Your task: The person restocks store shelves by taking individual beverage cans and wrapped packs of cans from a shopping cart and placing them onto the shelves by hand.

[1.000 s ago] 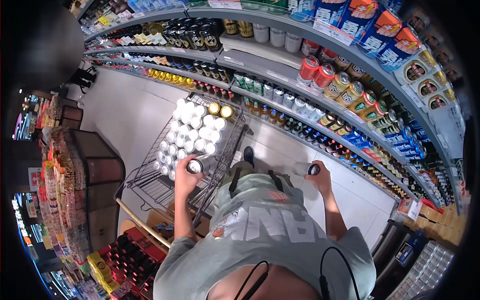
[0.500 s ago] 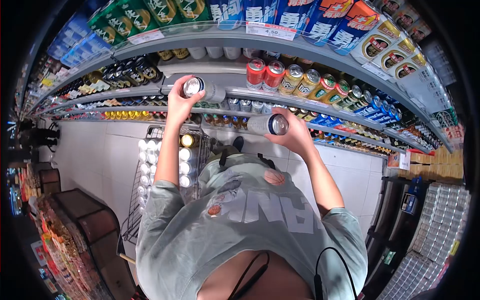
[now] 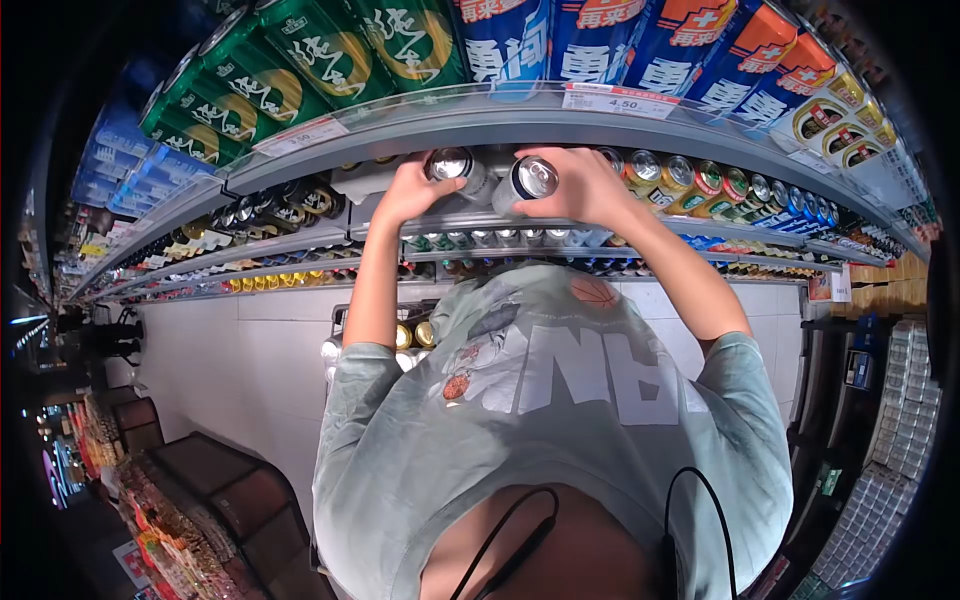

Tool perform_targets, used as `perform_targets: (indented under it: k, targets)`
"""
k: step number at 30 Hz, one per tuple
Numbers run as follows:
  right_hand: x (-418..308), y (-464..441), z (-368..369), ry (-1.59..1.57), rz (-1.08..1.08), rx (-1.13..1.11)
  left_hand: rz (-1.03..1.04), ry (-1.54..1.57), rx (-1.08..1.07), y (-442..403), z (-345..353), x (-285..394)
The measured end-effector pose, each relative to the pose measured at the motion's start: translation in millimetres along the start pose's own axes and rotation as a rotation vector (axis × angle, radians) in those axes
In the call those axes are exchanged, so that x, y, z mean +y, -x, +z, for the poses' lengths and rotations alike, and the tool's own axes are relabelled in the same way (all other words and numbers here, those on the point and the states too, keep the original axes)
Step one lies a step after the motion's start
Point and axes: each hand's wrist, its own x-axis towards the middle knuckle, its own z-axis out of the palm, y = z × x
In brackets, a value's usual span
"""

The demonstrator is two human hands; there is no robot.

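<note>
My left hand (image 3: 408,192) is closed around a silver-white beverage can (image 3: 478,186), its shiny lid tipped toward me. Just to the right, my right hand (image 3: 588,187) grips another pale beverage can (image 3: 507,196) with a dark rim. Both cans are at the front of a middle shelf (image 3: 470,222), side by side with a small gap. Whether their bases rest on the shelf is hidden. Right of my right hand stands a row of gold, red and green cans (image 3: 677,176) on the same level.
Close above my hands runs the upper shelf edge (image 3: 430,128), bearing green cans (image 3: 330,50) and blue cans (image 3: 500,45). A cart with silver and gold-topped cans (image 3: 403,335) is partly hidden behind my left arm. Stacked goods (image 3: 900,400) stand at right, a display (image 3: 220,490) at lower left.
Both hands have moved forward to the shelf with their cans. The right hand has come up and left, bringing the cans nearer each other. My body is closer to the shelves.
</note>
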Motion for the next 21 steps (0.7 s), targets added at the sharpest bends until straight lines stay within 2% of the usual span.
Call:
perform_targets:
  k: [2,3,5,7,9,11,13,16,19,20,21]
  targets:
    - [9,-14,9,0.277,-0.282,0.193,-0.035,-0.057,-0.062,-7,-7,-5]
    - [-1,-24,4,0.286,-0.276,0.199,-0.027,-0.057,-0.071,-10,-9,-7]
    - [-20,-44,-10,0.002,0.425,-0.351,0.018,-0.178,-0.129,-17,-10,-9]
    - [-10,-52,-1,0.016,0.485,-0.379,0.020,-0.156,-0.192,-19,-10,-8]
    - [-30,-58,-7,0.038,0.637,-0.406,0.032,-0.191,-0.192,-21,-10,-10]
    - [-2,-59,16,0.001,0.610,-0.354,0.000,-0.143,-0.229,-26,-7,-26]
    - [10,-61,29,0.037,0.518,-0.287,0.011,0.162,-0.225,-28,2,-40]
    - [23,-64,41,0.136,0.479,-0.288,-0.048,0.278,-0.187,-27,19,-55]
    - [-9,-64,28,0.072,0.523,-0.269,-0.037,0.382,-0.129,-23,31,-55]
    - [-19,-66,26,0.066,0.602,-0.285,0.008,0.384,-0.039,-20,36,-49]
    - [-2,-63,36,0.069,0.608,-0.292,0.004,0.393,-0.040,-20,41,-53]
